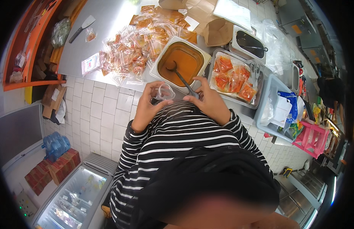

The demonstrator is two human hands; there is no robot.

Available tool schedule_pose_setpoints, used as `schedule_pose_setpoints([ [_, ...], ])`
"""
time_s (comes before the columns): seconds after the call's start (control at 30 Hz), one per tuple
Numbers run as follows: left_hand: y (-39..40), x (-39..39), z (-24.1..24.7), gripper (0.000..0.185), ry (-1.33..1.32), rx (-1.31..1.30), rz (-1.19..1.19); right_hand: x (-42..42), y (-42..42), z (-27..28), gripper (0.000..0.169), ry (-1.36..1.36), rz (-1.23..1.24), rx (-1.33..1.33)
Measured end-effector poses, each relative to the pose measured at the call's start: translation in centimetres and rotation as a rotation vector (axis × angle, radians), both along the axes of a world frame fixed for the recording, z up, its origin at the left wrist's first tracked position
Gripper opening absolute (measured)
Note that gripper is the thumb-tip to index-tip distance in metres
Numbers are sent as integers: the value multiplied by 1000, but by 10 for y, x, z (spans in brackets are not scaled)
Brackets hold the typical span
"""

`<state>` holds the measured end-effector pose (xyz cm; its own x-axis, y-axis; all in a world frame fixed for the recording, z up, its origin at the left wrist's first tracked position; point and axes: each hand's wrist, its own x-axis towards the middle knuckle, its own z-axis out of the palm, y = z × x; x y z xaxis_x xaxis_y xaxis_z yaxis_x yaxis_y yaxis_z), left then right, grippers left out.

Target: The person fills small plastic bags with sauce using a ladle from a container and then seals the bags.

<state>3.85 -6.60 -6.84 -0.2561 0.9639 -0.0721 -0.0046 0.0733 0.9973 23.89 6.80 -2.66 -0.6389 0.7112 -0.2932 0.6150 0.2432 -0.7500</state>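
Observation:
My left hand (153,104) holds a clear plastic bag (165,91), its mouth spread in a loop, in front of the counter's edge. Beside the handle end of a dark ladle (181,77) is my right hand (204,96), thumb and fingers curved around it; whether they grip it is unclear. The ladle's bowl rests in orange-brown sauce (179,58) inside a square container (157,69). Left of the container lies a heap of small clear bags filled with orange sauce (134,54). To the right, a metal tray (261,88) holds several bags of red-orange food (231,78).
A spatula (82,28) lies at the counter's far left. Behind the tray stand a container of dark food (250,43) and an open cardboard box (218,32). A blue plastic bin (261,111) is at the right, beside a pink basket (311,140).

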Motion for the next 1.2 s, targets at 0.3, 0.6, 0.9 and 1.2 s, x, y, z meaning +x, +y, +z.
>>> schedule_pose_setpoints([
  [0.3,-21,6,-2,63,-207,-119,-273,3,20,-63,26,522,-326,-186],
  [0.6,-3,-10,5,54,-242,-75,3,24,33,-80,42,859,-745,-572],
  [0.9,43,-14,-13,42,-107,21,191,30,38,-22,42,985,-740,-431],
  [1.2,67,-13,-14,45,-85,19,111,38,18,3,32,953,-270,142],
])
